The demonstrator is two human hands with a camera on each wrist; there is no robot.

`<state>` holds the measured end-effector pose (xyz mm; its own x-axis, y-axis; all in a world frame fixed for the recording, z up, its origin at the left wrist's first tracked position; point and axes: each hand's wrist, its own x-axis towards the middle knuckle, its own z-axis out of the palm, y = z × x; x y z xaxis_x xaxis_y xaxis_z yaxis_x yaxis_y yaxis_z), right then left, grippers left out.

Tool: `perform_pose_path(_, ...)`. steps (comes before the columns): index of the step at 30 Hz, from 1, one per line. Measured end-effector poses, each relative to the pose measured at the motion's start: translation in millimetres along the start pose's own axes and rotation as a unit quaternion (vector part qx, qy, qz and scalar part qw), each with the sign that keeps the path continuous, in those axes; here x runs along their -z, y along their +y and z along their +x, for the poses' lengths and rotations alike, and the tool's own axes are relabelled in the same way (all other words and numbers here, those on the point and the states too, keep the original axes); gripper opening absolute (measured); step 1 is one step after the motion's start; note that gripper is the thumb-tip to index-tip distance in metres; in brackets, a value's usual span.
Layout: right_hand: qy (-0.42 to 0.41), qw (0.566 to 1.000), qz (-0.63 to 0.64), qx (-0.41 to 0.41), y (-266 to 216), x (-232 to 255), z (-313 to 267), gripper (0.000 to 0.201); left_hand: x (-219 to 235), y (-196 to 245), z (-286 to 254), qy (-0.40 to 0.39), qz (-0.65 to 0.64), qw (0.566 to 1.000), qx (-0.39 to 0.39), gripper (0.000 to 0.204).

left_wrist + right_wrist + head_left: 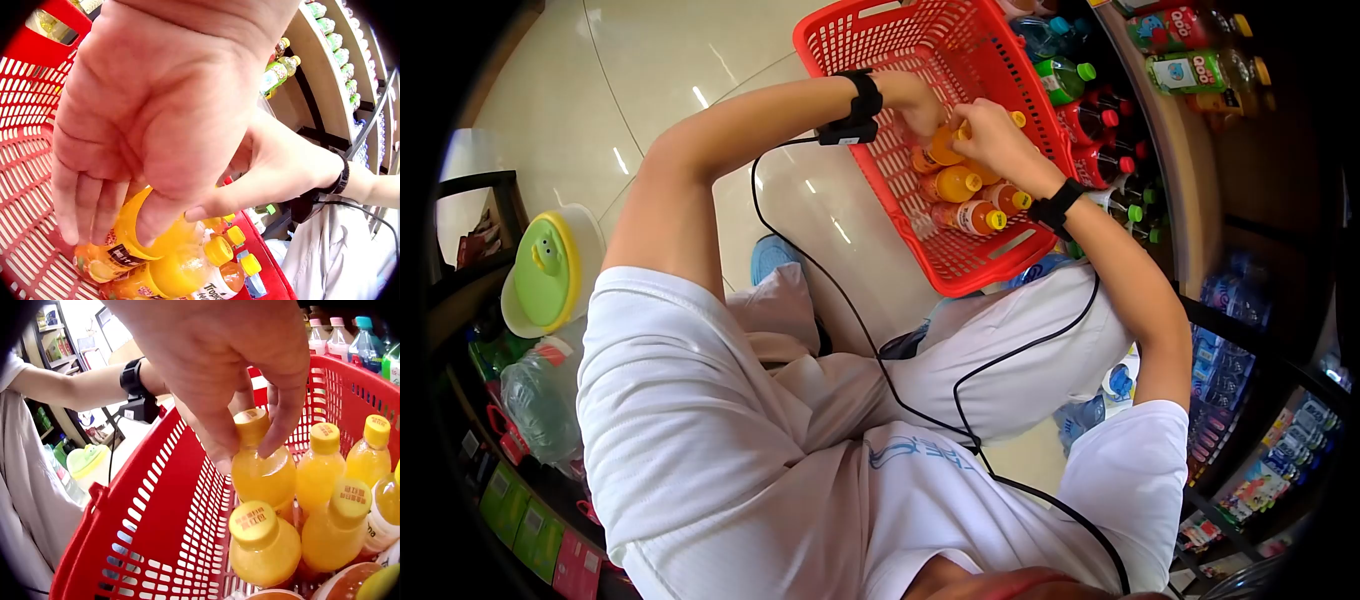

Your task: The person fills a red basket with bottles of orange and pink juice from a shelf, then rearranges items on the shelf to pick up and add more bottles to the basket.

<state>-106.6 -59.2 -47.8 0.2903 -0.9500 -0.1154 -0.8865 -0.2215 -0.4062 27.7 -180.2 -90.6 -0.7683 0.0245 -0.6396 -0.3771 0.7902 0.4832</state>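
Note:
Orange juice bottles with yellow caps stand in a red basket (960, 278). One bottle (262, 478) is between both hands. My right hand (219, 344) pinches its yellow cap from above with thumb and fingers. In the left wrist view my left hand (150, 119) reaches down palm toward the camera, thumb against the bottle (128, 231) and fingers along its far side. Seen from the head, the left hand (912, 103) and right hand (995, 140) nearly meet above the bottles. The left fingertips are partly hidden.
A shelf with coloured drink bottles (1063, 80) runs along the basket's right side. Tiled floor (730, 60) lies to the left, with a green-lidded container (545, 270) beyond it. A black cable (840, 285) crosses the person's lap.

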Motion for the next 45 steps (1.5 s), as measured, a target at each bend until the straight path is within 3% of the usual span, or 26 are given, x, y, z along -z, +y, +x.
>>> perform_pose_path(2,-0.022,1.0,0.003,-0.001,2.4,-7.7,1.1,0.028,2.9,3.4,-6.6,-0.036,-0.048,0.998,0.028,0.056)
perform_pose_path(8,-0.065,0.997,0.037,-0.017,-3.1,-12.5,4.7,0.031,-4.1,-5.5,-4.7,-0.038,-0.093,0.995,0.0,0.064)
perform_pose_path(10,-0.066,0.997,0.036,-0.018,-9.2,-5.9,6.6,0.033,1.6,-4.3,-0.8,-0.061,-0.081,0.995,0.01,0.066)
perform_pose_path(12,-0.147,0.988,0.024,-0.051,-13.2,3.0,6.0,0.037,11.3,2.4,-1.2,-0.081,-0.043,0.996,0.019,0.069)
perform_pose_path(13,-0.143,0.988,0.02,-0.058,-15.7,5.2,6.8,0.037,14.7,2.5,-5.0,-0.075,-0.018,0.997,0.02,0.069)
perform_pose_path(14,-0.11,0.993,0.016,-0.03,-16.2,10.0,7.1,0.032,13.3,-5.9,11.5,-0.056,-0.005,0.997,-0.061,0.064)
perform_pose_path(15,-0.075,0.997,0.001,-0.008,-14.4,21.7,4.7,0.029,25.2,4.6,1.9,-0.07,-0.019,0.996,-0.045,0.058)
perform_pose_path(17,-0.106,0.986,-0.107,-0.071,-19.2,54.6,2.5,0.027,43.4,12.3,0.3,-0.069,0.045,0.992,-0.1,0.053)
perform_pose_path(19,0.036,0.994,-0.089,-0.049,-15.2,82.3,-14.0,0.024,69.4,29.1,9.0,-0.101,0.122,0.977,-0.146,0.046)
perform_pose_path(21,0.095,0.99,-0.065,-0.076,-24.9,128.1,-38.8,0.025,93.9,69.2,-43.4,0.003,-0.141,0.975,-0.173,0.04)
perform_pose_path(23,0.187,0.974,0.003,-0.128,-18.8,161.1,-57.3,0.024,123.2,92.1,-32.0,0.057,-0.177,0.954,-0.235,0.047)
perform_pose_path(25,0.292,0.94,0.047,-0.172,-3.7,188.0,-82.7,0.019,142.1,121.1,-34.7,0.112,-0.295,0.907,-0.277,0.047)
perform_pose_path(27,0.429,0.881,-0.026,-0.199,17.3,217.7,-107.3,0.017,160.6,148.0,-31.7,0.142,-0.362,0.867,-0.311,0.052)
perform_pose_path(29,0.508,0.833,-0.03,-0.218,38.6,246.1,-129.8,0.02,168.4,169.7,-15.3,0.151,-0.408,0.832,-0.345,0.053)
perform_pose_path(31,0.547,0.797,-0.016,-0.256,65.1,280.2,-139.2,0.035,172.5,193.1,0.3,0.173,-0.417,0.821,-0.349,0.054)
perform_pose_path(33,0.554,0.782,-0.119,-0.259,96.6,313.2,-138.6,0.055,174.3,210.2,18.6,0.194,-0.427,0.811,-0.349,0.055)
perform_pose_path(34,0.527,0.81,-0.088,-0.241,132.4,331.7,-137.1,0.067,176.4,216.5,29.4,0.2,-0.449,0.798,-0.349,0.057)
perform_pose_path(37,0.521,0.833,-0.032,-0.183,183.8,351.6,-118.7,0.069,182.7,230.7,48.2,0.213,-0.473,0.783,-0.343,0.067)
perform_pose_path(39,0.5,0.848,0.037,-0.169,198.2,357.4,-110.2,0.065,184.5,233.6,65.0,0.215,-0.536,0.742,-0.341,0.072)
perform_pose_path(41,0.5,0.843,0.052,-0.191,212.3,353.9,-105.8,0.06,183.1,233.3,63.7,0.222,-0.539,0.737,-0.343,0.077)
perform_pose_path(42,0.539,0.82,0.034,-0.191,210.7,351.8,-102.7,0.054,181.5,232.5,62.0,0.217,-0.555,0.727,-0.341,0.078)
perform_pose_path(45,0.571,0.802,0.056,-0.166,189.2,341.3,-114.9,0.047,175.2,227.7,55.4,0.218,-0.577,0.71,-0.34,0.076)
